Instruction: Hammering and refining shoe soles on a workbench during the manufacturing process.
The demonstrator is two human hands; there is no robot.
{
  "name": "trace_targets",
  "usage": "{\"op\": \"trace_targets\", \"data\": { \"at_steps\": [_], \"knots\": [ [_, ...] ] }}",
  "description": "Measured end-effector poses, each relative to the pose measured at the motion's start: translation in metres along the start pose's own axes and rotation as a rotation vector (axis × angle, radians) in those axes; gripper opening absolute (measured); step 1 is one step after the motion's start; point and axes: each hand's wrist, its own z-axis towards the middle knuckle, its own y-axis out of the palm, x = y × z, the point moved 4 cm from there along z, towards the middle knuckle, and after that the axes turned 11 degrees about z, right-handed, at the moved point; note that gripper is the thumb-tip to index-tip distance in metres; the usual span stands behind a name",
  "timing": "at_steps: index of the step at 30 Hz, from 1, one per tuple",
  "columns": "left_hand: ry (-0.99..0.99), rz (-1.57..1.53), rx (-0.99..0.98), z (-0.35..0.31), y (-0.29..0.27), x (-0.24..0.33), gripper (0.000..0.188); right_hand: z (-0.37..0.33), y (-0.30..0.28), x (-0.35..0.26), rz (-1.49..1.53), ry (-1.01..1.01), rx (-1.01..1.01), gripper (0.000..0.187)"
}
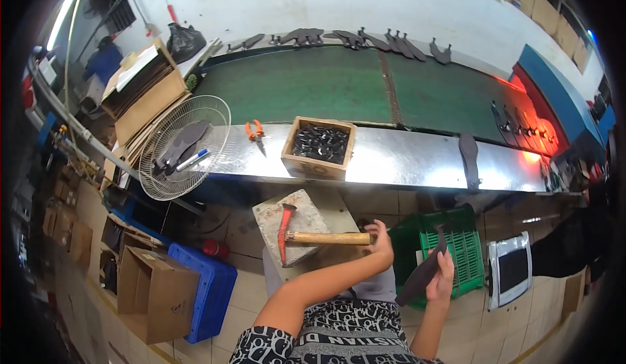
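My right hand (441, 278) is closed around a dark grey, sole-shaped piece (420, 279), which stands tilted beside the green crate. My left hand (381, 243) is bent with curled fingers at the end of a hammer's (332, 239) wooden handle. A small dark bit shows by its fingertips; what the fingers hold is unclear. The hammer's red head lies over a rough stone block (310, 217), which sits on a pale board (336, 211) in front of me. Beyond the block, a wooden box (316, 168) full of small black parts stands on the metal ledge.
A green conveyor belt (293, 83) carries dark pieces along its far edge. On the ledge (404, 158) are a wire basket (218, 129), orange-handled pliers (255, 132) and another dark piece (468, 158). Below are a green crate (466, 246), a blue crate (222, 292) and a cardboard box (153, 292).
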Motion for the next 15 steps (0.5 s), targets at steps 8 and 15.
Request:
{"op": "trace_targets", "data": {
  "at_steps": [8, 15],
  "knots": [
    [0.007, -1.244, 0.999, -0.170, 0.002, -0.086, 0.017, 0.024, -0.064, -0.036, -0.018, -0.098, 0.051, 0.023],
    [-0.007, -2.273, 1.231, -0.236, 0.116, -0.213, 0.022, 0.037, -0.062, -0.080, 0.058, -0.365, 0.135, 0.028]
  ]
}}
